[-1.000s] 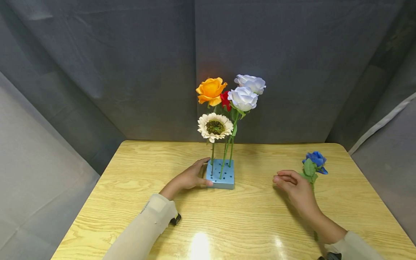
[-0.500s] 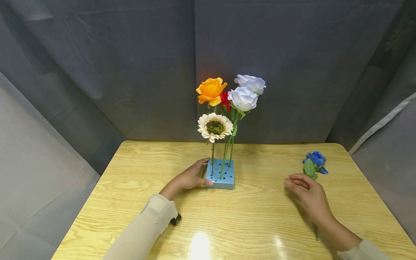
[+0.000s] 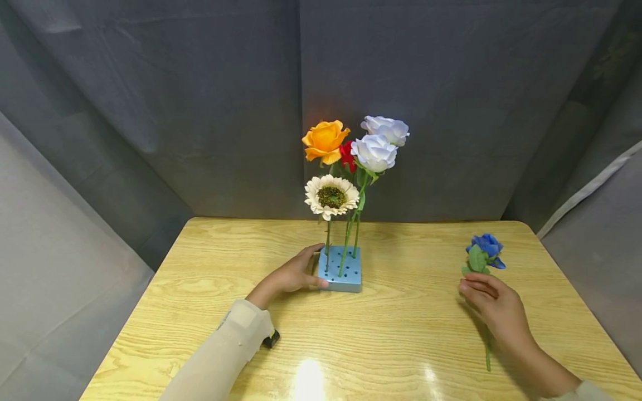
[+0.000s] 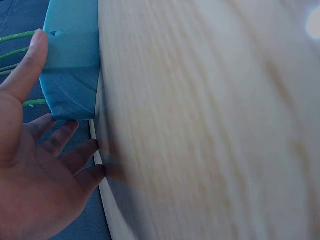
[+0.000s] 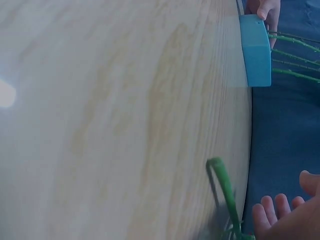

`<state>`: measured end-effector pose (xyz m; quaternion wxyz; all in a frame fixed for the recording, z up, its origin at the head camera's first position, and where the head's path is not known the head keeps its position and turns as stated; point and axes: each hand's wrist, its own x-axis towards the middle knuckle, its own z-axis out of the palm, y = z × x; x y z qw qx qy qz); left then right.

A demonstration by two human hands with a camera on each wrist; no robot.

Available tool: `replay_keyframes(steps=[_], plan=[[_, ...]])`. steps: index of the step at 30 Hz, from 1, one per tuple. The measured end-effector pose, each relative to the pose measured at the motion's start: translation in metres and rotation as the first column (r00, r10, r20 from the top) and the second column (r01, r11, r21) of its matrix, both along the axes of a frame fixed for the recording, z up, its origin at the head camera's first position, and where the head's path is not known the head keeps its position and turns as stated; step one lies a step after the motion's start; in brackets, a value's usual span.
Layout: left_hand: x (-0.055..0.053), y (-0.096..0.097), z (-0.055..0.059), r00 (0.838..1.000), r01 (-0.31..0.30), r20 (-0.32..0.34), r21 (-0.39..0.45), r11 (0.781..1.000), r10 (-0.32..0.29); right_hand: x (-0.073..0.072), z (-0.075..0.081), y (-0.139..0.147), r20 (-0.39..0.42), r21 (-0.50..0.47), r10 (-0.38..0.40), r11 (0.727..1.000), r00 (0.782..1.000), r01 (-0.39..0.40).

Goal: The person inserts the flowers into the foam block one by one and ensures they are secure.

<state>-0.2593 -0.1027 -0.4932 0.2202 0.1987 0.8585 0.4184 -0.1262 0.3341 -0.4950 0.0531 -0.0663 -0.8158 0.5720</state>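
A blue block with holes [image 3: 353, 285] stands on the table, several artificial flowers upright in it. My left hand [image 3: 296, 274] holds the block's left side, thumb at the front corner and index finger at the back; the left wrist view shows the thumb [image 4: 35, 60] against the block's holed face. To the right lies a blue rose [image 3: 485, 245] with green leaves. Over its stem hovers my right hand [image 3: 504, 312], loosely curved with nothing in it, fingertips just below the leaves. In the right wrist view the stem [image 5: 226, 187] is beside the fingers, with a gap between.
In the block stand an orange rose [image 3: 326, 142], a red flower [image 3: 348, 156], two white roses [image 3: 375, 153] and a cream sunflower [image 3: 332, 196]. Grey curtains [image 3: 241, 111] hang behind the wooden table [image 3: 391, 334].
My right hand has moved right and slightly toward me, from the open tabletop to over the blue rose's stem. The left hand, block and flowers stay put.
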Motion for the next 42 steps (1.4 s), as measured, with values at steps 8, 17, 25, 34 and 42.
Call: replay_keyframes(steps=[8, 17, 25, 34, 42], plan=[[-0.001, -0.001, -0.001, 1.000, 0.006, 0.002, -0.002, 1.000, -0.006, 0.008, -0.004, 0.015, 0.002, 0.020, -0.010, 1.000, 1.000, 0.010], [0.000, -0.001, 0.000, 1.000, 0.003, 0.001, -0.011, 1.000, -0.003, 0.015, -0.008, 0.029, 0.010, 0.042, -0.042, 0.998, 0.999, 0.042], [0.000, 0.000, 0.000, 1.000, -0.002, -0.001, -0.016, 1.000, 0.002, 0.023, -0.007, 0.040, 0.053, 0.140, -0.098, 0.986, 0.994, 0.090], [0.000, 0.000, 0.001, 1.000, 0.001, 0.001, -0.014, 1.000, -0.001, 0.029, -0.015, 0.046, 0.142, 0.186, -0.082, 0.981, 0.987, 0.055], [0.001, -0.001, 0.001, 1.000, 0.005, 0.001, -0.024, 1.000, -0.005, 0.031, -0.017, 0.046, 0.214, 0.234, -0.068, 0.972, 0.974, 0.016]])
